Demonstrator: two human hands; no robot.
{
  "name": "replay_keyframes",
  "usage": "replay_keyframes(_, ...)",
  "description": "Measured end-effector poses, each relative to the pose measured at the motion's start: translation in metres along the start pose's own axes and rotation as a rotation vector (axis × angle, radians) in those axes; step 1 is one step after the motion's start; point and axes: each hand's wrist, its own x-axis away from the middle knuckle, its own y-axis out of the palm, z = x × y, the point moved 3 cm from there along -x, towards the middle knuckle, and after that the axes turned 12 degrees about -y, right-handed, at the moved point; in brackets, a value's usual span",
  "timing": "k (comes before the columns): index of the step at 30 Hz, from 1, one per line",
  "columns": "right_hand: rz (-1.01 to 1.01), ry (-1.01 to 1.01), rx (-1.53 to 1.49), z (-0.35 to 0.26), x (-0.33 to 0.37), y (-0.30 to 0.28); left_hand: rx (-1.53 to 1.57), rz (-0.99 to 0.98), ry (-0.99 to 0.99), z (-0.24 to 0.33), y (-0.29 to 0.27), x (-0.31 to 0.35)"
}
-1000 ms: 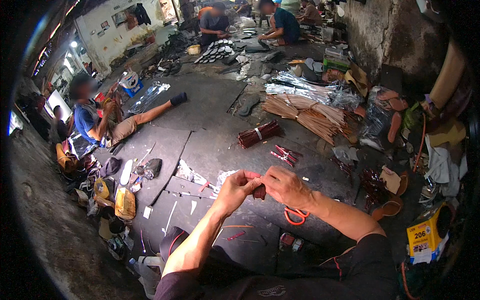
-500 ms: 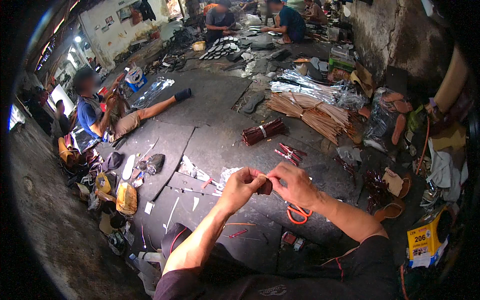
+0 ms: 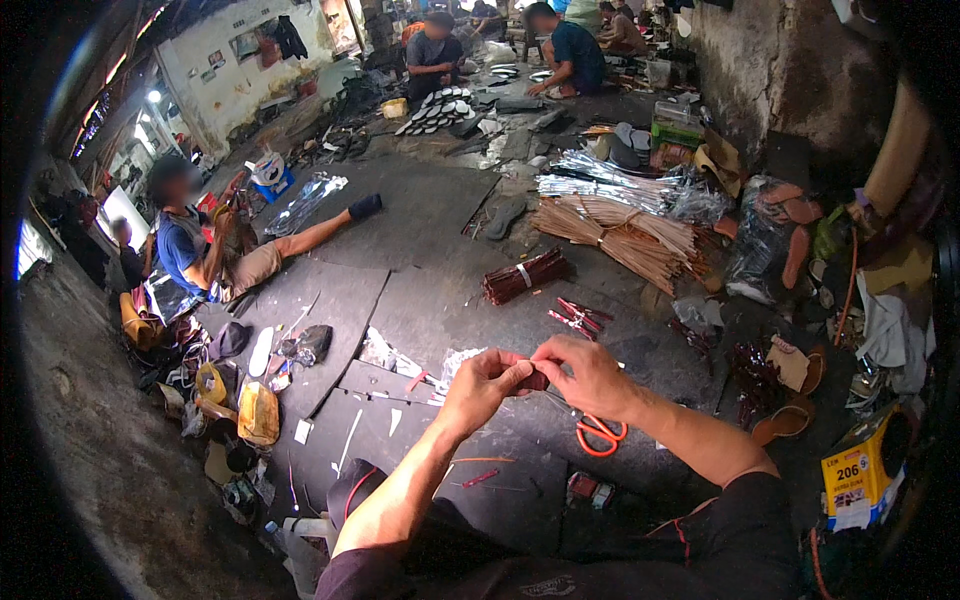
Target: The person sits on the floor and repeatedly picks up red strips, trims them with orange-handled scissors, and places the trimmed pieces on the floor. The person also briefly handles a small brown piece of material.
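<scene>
Both hands meet in front of me above the dark floor mat. My left hand (image 3: 480,392) is closed, its thumb and fingers pinching a small dark maroon piece (image 3: 537,381) that looks like a folded leather strip. At the piece's upper edge, my right hand (image 3: 582,374) is closed in a pinch with the fingertips touching it. Fingers partly cover the piece, so its full shape is hidden. Orange-handled scissors (image 3: 602,436) lie on the mat just below my right hand, blades partly hidden. Beyond the hands are a few short red strips (image 3: 580,317) and a banded bundle of dark red strips (image 3: 525,275).
Bundled tan strips (image 3: 610,237) and silvery strips (image 3: 600,178) lie farther right. A yellow container (image 3: 866,470) stands at lower right, a yellow jug (image 3: 258,414) at left. A seated co-worker (image 3: 190,240) stretches a leg (image 3: 320,230) across the mat. Others sit at the back.
The maroon piece has tilted up and shows less below my fingers. Both hands stay close together, still pinching. The co-worker at left has lowered their hands.
</scene>
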Motion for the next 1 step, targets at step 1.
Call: replay_keyframes(1, 0.001, -0.001, 0.003, 0.0, -0.0004, -0.0009, 0.046, -0.052, -0.045, -0.0047, -0.0026, -0.0041)
